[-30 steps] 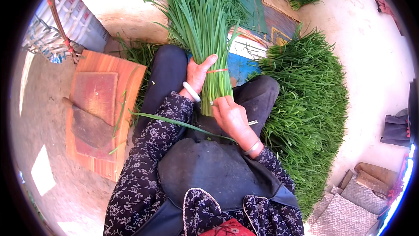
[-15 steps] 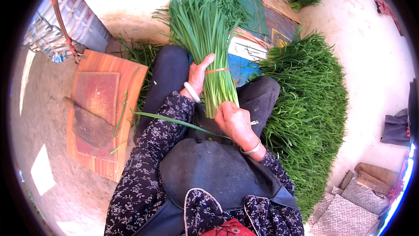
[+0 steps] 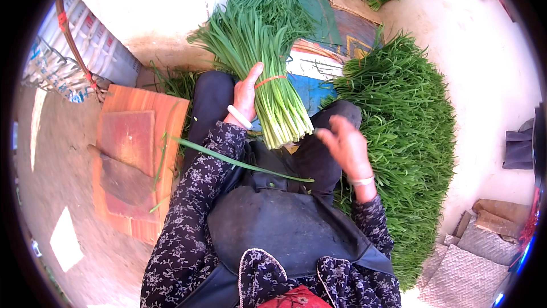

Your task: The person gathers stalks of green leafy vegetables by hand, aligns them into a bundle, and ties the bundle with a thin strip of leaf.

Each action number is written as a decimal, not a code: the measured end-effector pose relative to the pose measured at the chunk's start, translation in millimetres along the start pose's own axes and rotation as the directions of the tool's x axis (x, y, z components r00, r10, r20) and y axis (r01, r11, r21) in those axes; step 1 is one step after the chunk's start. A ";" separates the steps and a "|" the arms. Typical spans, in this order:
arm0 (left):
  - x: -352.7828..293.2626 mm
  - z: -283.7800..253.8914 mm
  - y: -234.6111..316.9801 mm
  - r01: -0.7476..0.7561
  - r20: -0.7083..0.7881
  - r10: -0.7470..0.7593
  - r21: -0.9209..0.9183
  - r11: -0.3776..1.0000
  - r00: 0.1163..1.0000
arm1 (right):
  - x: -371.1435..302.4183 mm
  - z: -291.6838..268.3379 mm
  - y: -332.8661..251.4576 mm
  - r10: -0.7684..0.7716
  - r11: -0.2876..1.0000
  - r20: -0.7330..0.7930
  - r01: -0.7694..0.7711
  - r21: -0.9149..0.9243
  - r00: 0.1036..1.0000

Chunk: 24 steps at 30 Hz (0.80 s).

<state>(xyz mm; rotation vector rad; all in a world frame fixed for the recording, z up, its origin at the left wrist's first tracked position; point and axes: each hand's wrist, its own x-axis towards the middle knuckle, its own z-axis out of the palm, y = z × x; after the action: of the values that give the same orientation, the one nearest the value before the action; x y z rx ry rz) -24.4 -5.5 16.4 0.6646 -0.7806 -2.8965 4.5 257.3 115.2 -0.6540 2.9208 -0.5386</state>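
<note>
My left hand (image 3: 246, 98) is closed round a bundle of garlic chives (image 3: 250, 40), just below the orange band (image 3: 270, 81) tied about it. The leaves point away from me, and the pale cut ends fan out near my lap. Right of those ends, apart from them, my right hand (image 3: 347, 144) is raised with its fingers apart and slightly blurred. Something small and dark shows at its thumb tip, too small to name. One long loose leaf (image 3: 228, 160) lies across my left sleeve and lap.
On my left, a cleaver (image 3: 122, 178) rests on a wooden board (image 3: 131, 100) beside white crates (image 3: 108, 37). A large heap of chives (image 3: 399, 137) fills my right side. More bundles (image 3: 279, 0) lie ahead on sheets (image 3: 319, 17). Woven mats (image 3: 467, 271) sit at lower right.
My right hand has let go of the bundle's lower end and moved right, its fingers spreading. The bundle, still in my left hand, has tilted, its cut ends swinging toward the right.
</note>
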 end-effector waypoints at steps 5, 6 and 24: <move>-5.6 34.0 2.9 -0.293 0.122 0.270 0.233 0.927 0.955 | 54.4 -10.3 -35.3 0.039 0.845 0.179 -0.128 0.519 0.983; -16.0 52.8 6.0 -0.292 0.128 0.267 0.261 0.920 0.955 | 66.9 -0.1 -34.3 -0.034 0.796 0.123 -0.047 0.604 0.992; -109.3 23.5 38.7 -0.296 0.363 0.073 0.611 0.734 0.929 | 51.7 -35.0 -64.1 -0.580 0.791 -0.111 0.591 0.159 0.807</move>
<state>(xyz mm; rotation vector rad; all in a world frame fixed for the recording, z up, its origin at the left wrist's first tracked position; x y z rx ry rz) 62.7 -9.1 96.4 0.1076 -1.8423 -2.5174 -23.0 192.1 170.0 -1.5549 2.6182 -0.8826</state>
